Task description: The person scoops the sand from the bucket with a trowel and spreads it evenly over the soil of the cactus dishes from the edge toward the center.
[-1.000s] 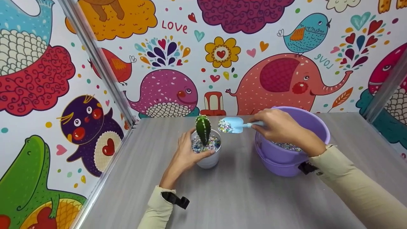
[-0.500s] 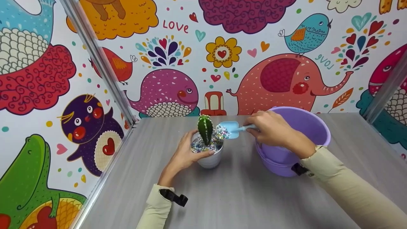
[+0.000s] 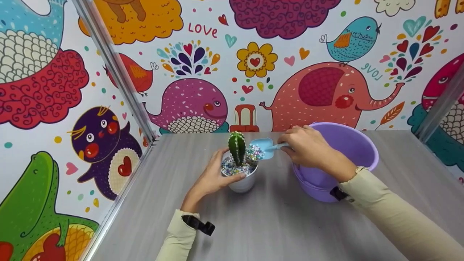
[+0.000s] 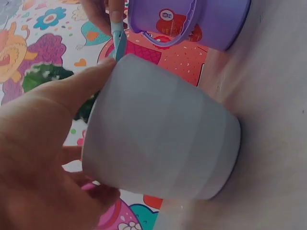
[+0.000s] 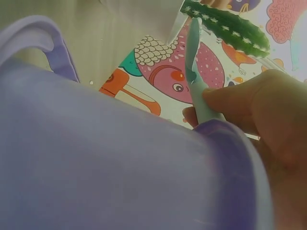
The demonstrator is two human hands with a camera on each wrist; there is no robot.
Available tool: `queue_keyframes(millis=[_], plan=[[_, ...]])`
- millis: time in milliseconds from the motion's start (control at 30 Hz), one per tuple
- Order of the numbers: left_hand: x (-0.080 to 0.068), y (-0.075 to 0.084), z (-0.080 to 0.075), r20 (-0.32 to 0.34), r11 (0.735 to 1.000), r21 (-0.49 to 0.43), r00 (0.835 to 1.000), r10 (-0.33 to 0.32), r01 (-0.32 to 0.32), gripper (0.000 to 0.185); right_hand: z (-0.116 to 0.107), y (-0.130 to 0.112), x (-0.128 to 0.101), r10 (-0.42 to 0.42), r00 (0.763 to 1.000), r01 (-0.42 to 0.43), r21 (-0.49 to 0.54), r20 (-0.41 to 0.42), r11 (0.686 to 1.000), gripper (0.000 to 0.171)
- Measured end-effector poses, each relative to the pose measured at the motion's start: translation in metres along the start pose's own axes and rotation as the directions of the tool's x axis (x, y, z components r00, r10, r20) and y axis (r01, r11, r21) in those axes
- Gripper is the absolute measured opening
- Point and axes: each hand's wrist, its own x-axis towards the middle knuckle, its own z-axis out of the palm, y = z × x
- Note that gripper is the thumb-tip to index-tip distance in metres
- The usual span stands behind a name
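A small white pot (image 3: 243, 183) (image 4: 163, 143) stands on the grey table, holding a green cactus (image 3: 237, 148) (image 5: 225, 26) and coloured pebbles (image 3: 232, 168). My left hand (image 3: 214, 177) (image 4: 43, 143) grips the pot's side, thumb along the near rim. My right hand (image 3: 308, 146) (image 5: 259, 105) pinches the handle of a light-blue scoop (image 3: 264, 146) (image 5: 196, 72). The scoop's blade, carrying pebbles, tilts over the pot's rim right beside the cactus. A purple bucket (image 3: 348, 145) (image 4: 192, 19) (image 5: 96, 158) sits just right of the pot, under my right wrist.
The table (image 3: 275, 224) is boxed in by patterned walls at the back and left, with metal corner posts (image 3: 116, 76) at left and right. Open tabletop lies in front of the pot and bucket.
The scoop moved left from the bucket side to the pot and tipped beside the cactus. My left hand stayed on the pot.
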Motion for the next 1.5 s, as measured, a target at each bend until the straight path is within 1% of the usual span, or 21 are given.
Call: queue_keyframes(millis=[67, 167, 267, 367, 467, 633, 833, 933, 1033, 1167, 1200, 1367, 1500], plan=[[-0.001, 0.005, 0.004, -0.003, 0.998, 0.059, 1.0, 0.008, -0.008, 0.118, 0.001, 0.001, 0.0, -0.003, 1.0, 0.003, -0.016, -0.015, 1.0, 0.024], [-0.002, 0.01, 0.01, -0.024, 0.992, 0.127, 0.999, 0.024, -0.021, 0.124, 0.002, 0.002, -0.001, -0.013, 0.999, 0.012, -0.037, -0.042, 0.999, 0.023], [-0.002, 0.012, 0.014, -0.062, 0.988, 0.15, 0.997, 0.036, -0.027, 0.124, 0.002, 0.003, -0.001, -0.024, 0.998, 0.021, -0.051, -0.059, 0.998, 0.021], [-0.001, 0.012, 0.016, -0.089, 0.989, 0.143, 0.995, 0.037, -0.024, 0.122, 0.003, 0.003, -0.001, -0.02, 0.998, 0.017, -0.051, -0.059, 0.999, 0.021], [-0.001, 0.011, 0.014, -0.094, 0.991, 0.132, 0.995, 0.038, -0.026, 0.122, 0.003, 0.003, 0.0, -0.011, 0.999, 0.008, -0.051, -0.053, 0.999, 0.023], [0.0, 0.007, 0.008, -0.068, 0.994, 0.102, 0.997, 0.034, -0.027, 0.121, 0.004, 0.002, 0.0, 0.004, 0.999, -0.007, -0.054, -0.051, 0.999, 0.026], [0.002, -0.006, 0.001, -0.031, 0.999, -0.007, 0.998, 0.046, -0.047, 0.119, 0.006, 0.0, 0.0, 0.01, 0.998, -0.013, -0.062, -0.056, 0.998, 0.026], [0.003, -0.009, 0.0, -0.029, 0.998, -0.034, 0.998, 0.052, -0.053, 0.119, 0.007, 0.0, 0.0, 0.005, 0.998, -0.009, -0.066, -0.069, 0.998, 0.024], [0.002, -0.005, 0.003, -0.044, 1.0, 0.005, 0.999, 0.022, -0.022, 0.121, 0.008, -0.002, 0.0, 0.001, 0.997, -0.007, -0.074, -0.083, 0.997, 0.023], [-0.001, 0.002, 0.009, -0.071, 0.995, 0.098, 0.997, -0.021, 0.028, 0.126, 0.01, -0.005, 0.001, -0.003, 0.995, -0.005, -0.08, -0.101, 0.997, 0.022], [-0.001, 0.003, 0.011, -0.076, 0.993, 0.112, 0.997, -0.024, 0.032, 0.127, 0.011, -0.005, 0.001, -0.004, 0.994, -0.005, -0.081, -0.106, 0.997, 0.022], [-0.001, 0.004, 0.014, -0.088, 0.992, 0.12, 0.996, -0.013, 0.024, 0.128, 0.013, -0.01, 0.002, -0.006, 0.994, -0.003, -0.077, -0.11, 0.997, 0.024], [0.0, 0.002, 0.013, -0.081, 0.993, 0.114, 0.997, -0.017, 0.026, 0.126, 0.013, -0.014, 0.003, -0.011, 0.995, 0.004, -0.062, -0.102, 0.998, 0.026]])
